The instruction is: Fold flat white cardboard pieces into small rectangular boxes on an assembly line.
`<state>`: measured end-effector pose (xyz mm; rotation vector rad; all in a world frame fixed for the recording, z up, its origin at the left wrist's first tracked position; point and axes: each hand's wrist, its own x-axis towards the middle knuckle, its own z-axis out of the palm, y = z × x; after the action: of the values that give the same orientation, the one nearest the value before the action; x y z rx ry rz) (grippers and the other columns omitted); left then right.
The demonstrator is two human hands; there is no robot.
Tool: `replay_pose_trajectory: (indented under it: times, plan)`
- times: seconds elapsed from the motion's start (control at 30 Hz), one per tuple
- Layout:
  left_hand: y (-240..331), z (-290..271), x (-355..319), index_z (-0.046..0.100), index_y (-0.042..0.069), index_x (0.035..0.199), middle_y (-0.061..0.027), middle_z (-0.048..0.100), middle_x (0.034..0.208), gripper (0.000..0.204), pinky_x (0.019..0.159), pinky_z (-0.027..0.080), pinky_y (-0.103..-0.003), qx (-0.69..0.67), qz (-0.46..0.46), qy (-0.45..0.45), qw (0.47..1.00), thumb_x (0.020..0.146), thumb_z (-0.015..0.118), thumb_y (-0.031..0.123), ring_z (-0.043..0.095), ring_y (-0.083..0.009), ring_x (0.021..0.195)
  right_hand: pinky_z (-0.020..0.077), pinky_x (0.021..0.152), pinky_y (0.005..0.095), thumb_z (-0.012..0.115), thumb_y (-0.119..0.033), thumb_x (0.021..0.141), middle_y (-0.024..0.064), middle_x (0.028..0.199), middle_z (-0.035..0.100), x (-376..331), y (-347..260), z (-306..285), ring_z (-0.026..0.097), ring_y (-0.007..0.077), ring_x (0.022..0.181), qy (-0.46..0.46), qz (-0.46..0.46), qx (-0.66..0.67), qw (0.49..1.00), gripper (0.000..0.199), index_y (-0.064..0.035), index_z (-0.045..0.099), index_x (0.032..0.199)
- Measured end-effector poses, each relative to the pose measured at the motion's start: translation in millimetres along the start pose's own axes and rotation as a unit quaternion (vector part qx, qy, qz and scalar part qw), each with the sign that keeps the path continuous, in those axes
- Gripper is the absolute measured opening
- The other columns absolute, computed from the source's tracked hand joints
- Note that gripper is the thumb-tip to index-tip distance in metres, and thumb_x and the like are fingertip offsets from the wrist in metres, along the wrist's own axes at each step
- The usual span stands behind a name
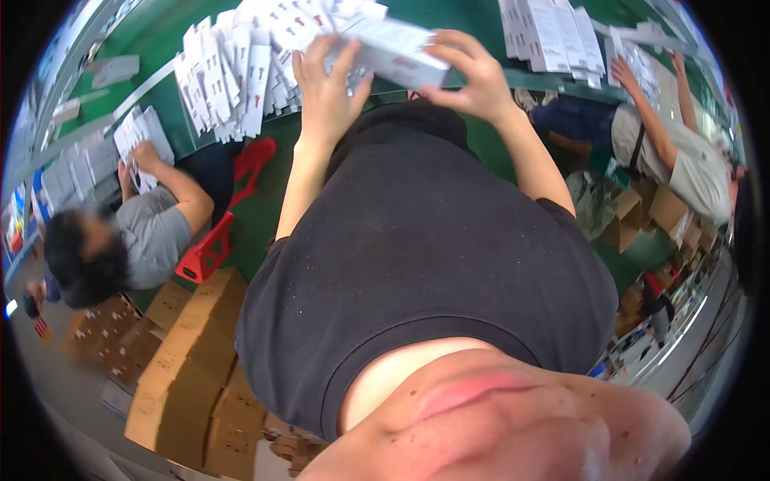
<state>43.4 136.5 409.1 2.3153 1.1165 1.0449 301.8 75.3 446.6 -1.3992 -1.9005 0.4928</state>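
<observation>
A white box [393,50], slightly blurred, is held between my two hands over the near edge of the green table. My left hand [327,94] has its fingers and thumb curved around the box's left end. At the other end, my right hand [475,78] grips it with the fingers on top and the thumb at the lower corner. Several flat white cartons [228,76] lie fanned in an overlapping pile beside and beyond my left hand.
More white cartons [553,40] stand at the far right of the green table [449,16]. Co-workers sit on the left [152,232] and stand on the right [690,164], hands on cartons. A red stool [210,248] and brown cardboard boxes [180,377] are at the left.
</observation>
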Motion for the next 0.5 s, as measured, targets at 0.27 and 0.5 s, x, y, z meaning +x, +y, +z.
replay_pose_trajectory:
  times: [0.27, 0.5]
  plan:
    - [-140, -46, -36, 0.068, 0.011, 0.118, -0.0119, 0.057, 0.131, 0.033, 0.107, 0.035, -0.046, 0.147, -0.171, 0.059, 0.973, 0.085, 0.068, 0.016, 0.052, -0.0313, 0.125, 0.0429, 0.105, 0.0437, 0.076, -0.03, 0.083, 0.0152, 0.131, 0.054, -127, 200, 33, 0.05, 0.039, 0.122, -0.002, 0.197, -0.452, 0.87, 0.052, -0.0103, 0.063, 0.129]
    - [-189, -85, -76, 0.07, 0.007, 0.115, -0.0151, 0.063, 0.127, 0.032, 0.102, 0.045, -0.045, 0.224, -0.265, 0.099, 0.933, 0.085, 0.064, 0.014, 0.058, -0.0364, 0.119, 0.0499, 0.094, 0.0371, 0.068, -0.042, 0.089, 0.0157, 0.117, 0.07, -14, 125, 5, 0.066, 0.0313, 0.106, -0.023, 0.334, -0.213, 0.918, 0.05, -0.0055, 0.069, 0.123]
